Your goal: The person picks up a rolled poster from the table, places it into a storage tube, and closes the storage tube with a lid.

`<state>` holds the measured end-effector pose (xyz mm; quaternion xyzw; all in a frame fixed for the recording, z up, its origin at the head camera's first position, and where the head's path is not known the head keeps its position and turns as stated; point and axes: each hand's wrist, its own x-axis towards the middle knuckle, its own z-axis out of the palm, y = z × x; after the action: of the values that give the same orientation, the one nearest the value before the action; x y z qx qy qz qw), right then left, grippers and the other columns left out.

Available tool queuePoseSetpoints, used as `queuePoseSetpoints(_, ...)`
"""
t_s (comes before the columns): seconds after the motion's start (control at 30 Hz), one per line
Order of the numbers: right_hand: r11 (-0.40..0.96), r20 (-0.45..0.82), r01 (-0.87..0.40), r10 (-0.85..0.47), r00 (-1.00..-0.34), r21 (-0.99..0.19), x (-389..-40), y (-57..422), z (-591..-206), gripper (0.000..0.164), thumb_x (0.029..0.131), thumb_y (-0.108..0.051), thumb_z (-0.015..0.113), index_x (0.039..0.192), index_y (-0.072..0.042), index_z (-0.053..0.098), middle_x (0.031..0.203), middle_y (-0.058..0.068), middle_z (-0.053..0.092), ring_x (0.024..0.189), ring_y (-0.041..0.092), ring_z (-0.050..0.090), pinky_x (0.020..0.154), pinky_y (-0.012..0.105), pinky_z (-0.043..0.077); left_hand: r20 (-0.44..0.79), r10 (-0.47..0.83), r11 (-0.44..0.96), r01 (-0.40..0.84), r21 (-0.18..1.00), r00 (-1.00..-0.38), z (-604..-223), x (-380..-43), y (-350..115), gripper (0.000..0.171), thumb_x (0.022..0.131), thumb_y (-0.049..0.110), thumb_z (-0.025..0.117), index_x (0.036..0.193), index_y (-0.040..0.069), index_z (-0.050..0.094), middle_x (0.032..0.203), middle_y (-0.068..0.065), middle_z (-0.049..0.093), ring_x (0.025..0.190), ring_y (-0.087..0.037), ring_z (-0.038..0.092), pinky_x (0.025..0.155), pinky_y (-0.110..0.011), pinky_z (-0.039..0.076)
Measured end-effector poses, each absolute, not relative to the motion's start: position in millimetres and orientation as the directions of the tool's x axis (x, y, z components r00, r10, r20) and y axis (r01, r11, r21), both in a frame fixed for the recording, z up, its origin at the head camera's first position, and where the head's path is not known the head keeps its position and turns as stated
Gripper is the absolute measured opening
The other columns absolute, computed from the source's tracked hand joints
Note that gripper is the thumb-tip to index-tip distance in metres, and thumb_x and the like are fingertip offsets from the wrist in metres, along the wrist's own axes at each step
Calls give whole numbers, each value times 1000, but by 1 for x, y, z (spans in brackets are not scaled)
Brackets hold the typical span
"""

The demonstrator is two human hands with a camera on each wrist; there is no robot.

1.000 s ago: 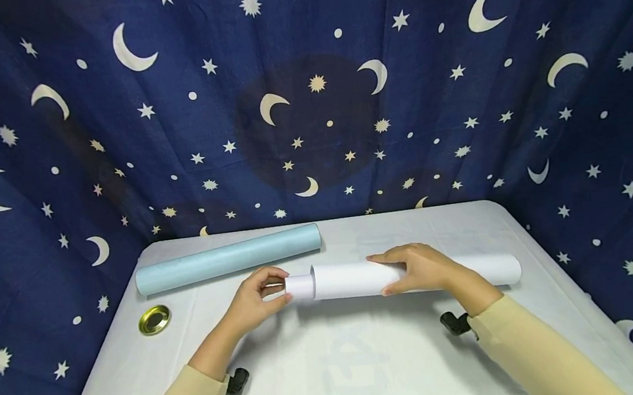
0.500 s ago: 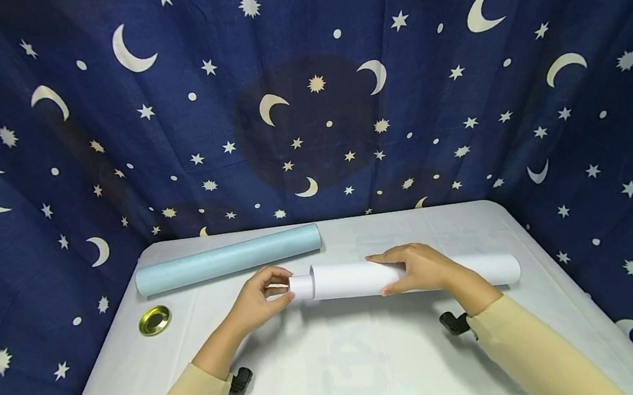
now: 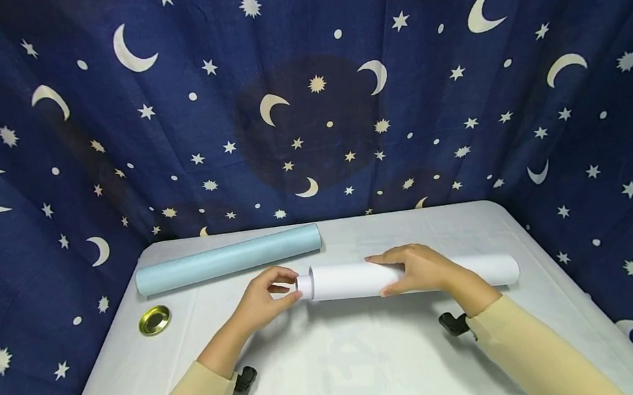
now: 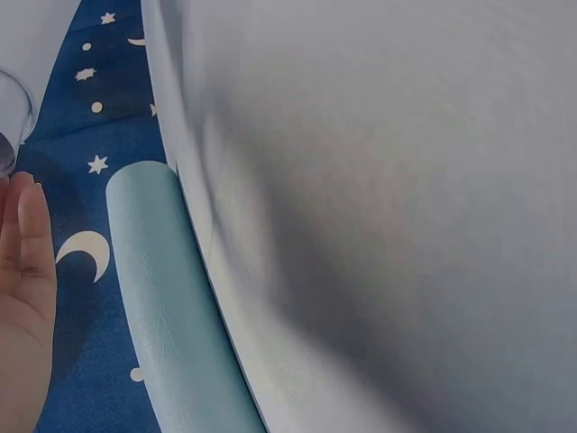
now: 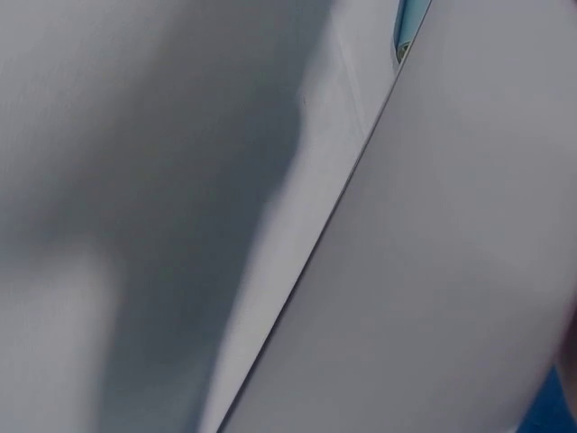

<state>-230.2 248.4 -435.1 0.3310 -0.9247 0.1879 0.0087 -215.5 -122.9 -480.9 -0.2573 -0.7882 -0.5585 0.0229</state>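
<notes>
A wide white paper tube (image 3: 344, 281) lies crosswise on the table in the head view. My right hand (image 3: 420, 267) grips it from above near its middle, thumb on the near side and fingers on the far side. Out of its left end sticks a short stretch of a narrower white roll (image 3: 305, 287); the rest is hidden inside. My left hand (image 3: 260, 300) pinches that roll's outer end between thumb and fingers. At the left wrist view's edge, part of my left hand (image 4: 22, 298) shows by the roll. The white tube (image 5: 424, 234) fills much of the right wrist view.
A light blue tube (image 3: 229, 260) lies slightly slanted at the back left of the white-covered table (image 3: 350, 378). In front of its left end sits a round gold lid (image 3: 144, 324). A dark blue curtain (image 3: 297, 42) with moons and stars surrounds the table.
My left hand has moved steadily right, pushing the narrower roll deeper into the wide tube, so less of it sticks out. My right hand has stayed almost still on the tube.
</notes>
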Motion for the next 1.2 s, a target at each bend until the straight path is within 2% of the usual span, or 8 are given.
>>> queuePoseSetpoints(0.13,711,137,-616,-611,-780,-338,-230,248,-435,75,74,-61,82,139,-30,62,124,-4,69,111,18,65,91,43,53,319,383,259,433,864,-867,-481,-216,-120,30,86,10,80,114,7,67,112,-6,68,105,-26,66,89,-44,56)
queuePoseSetpoints(0.23,713,134,-615,-610,-781,-337,-230,247,-435,75,74,-61,81,139,-30,62,124,-4,69,111,18,65,92,44,53,309,389,260,425,867,-868,-482,-217,-118,31,87,9,80,115,8,67,113,-6,68,105,-26,66,89,-41,56)
queuePoseSetpoints(0.37,715,133,-613,-608,-783,-337,-230,247,-435,75,74,-63,80,139,-31,62,125,-3,69,112,20,65,92,45,52,315,392,250,430,868,-864,-484,-218,-115,33,86,10,80,117,7,68,115,-7,68,107,-31,66,89,-44,56)
queuePoseSetpoints(0.47,716,131,-610,-607,-784,-338,-230,246,-435,75,74,-64,80,139,-31,62,125,-3,69,113,20,65,93,45,52,324,385,252,436,864,-864,-485,-218,-113,35,85,12,81,118,6,69,118,-6,69,110,-29,64,88,-47,56)
queuePoseSetpoints(0.73,715,132,-611,-607,-783,-339,-230,245,-435,75,74,-62,81,139,-31,61,126,-3,68,115,20,64,94,46,51,330,384,280,450,848,-862,-488,-217,-108,36,85,13,81,120,10,72,125,-3,68,115,-23,63,86,-40,58)
queuePoseSetpoints(0.97,714,133,-612,-608,-783,-340,-230,245,-434,75,74,-61,81,139,-31,61,126,-4,68,114,20,65,93,46,51,337,397,304,469,829,-854,-487,-216,-107,37,86,13,80,122,9,71,125,-4,67,112,-24,64,85,-39,58)
queuePoseSetpoints(1.2,714,136,-615,-609,-782,-335,-229,245,-434,74,74,-59,83,139,-29,62,125,-3,69,113,20,65,93,46,52,307,428,337,465,818,-850,-485,-215,-107,38,91,17,76,127,9,69,129,-3,65,111,-26,64,86,-32,57)
